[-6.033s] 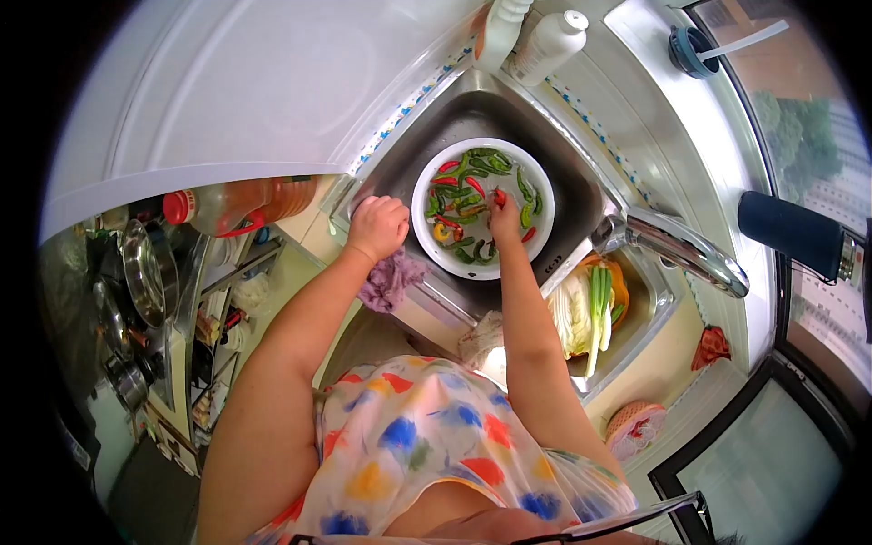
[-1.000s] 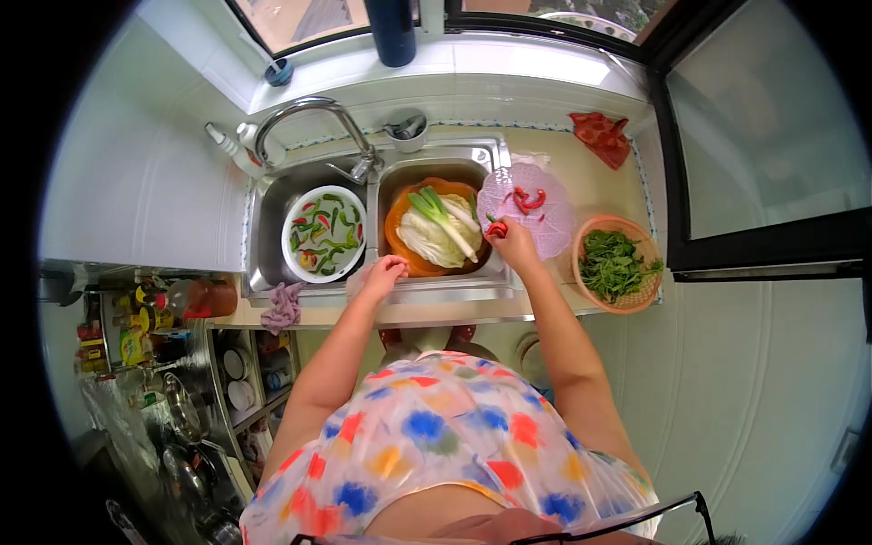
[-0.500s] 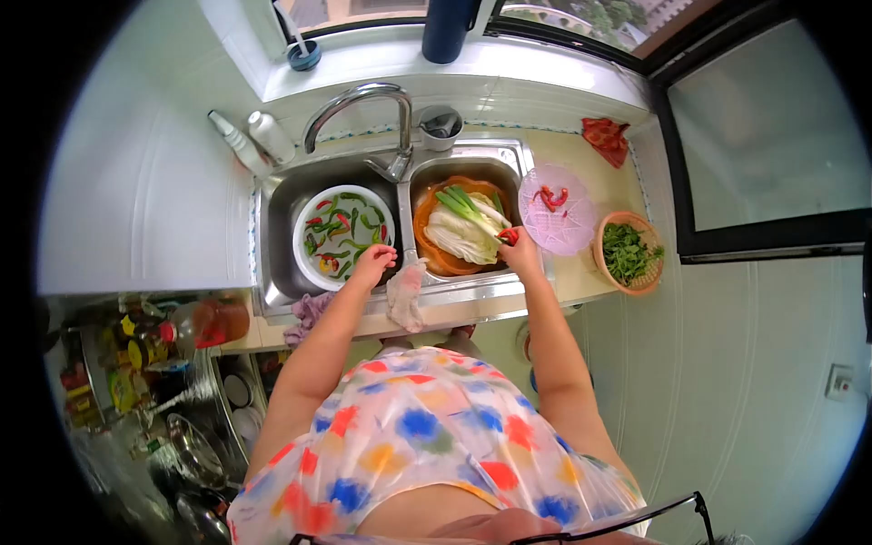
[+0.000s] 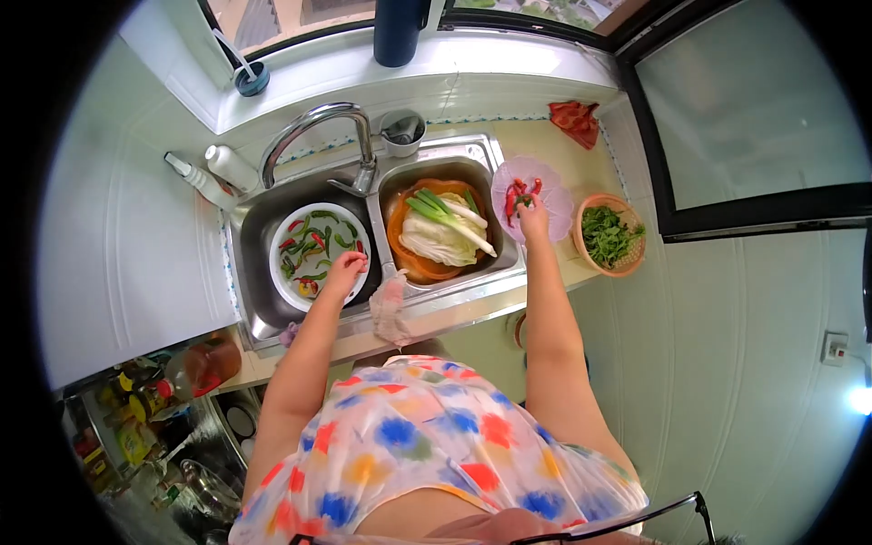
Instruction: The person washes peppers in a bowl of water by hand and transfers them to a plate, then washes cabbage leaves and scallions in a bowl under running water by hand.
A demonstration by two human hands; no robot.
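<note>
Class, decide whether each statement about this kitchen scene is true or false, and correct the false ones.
1. The white bowl holds green and red peppers. True.
2. The right hand is over the pink plate. True.
3. No peppers are on the pink plate. False: some red ones are there.
4. A spring onion lies on the cabbage. True.
5. The left hand touches the cabbage. False: it is at the white bowl's edge.

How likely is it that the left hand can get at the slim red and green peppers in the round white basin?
Very likely yes: the left hand is over the right side of the basin, and nothing visible blocks its way to the peppers.
</note>
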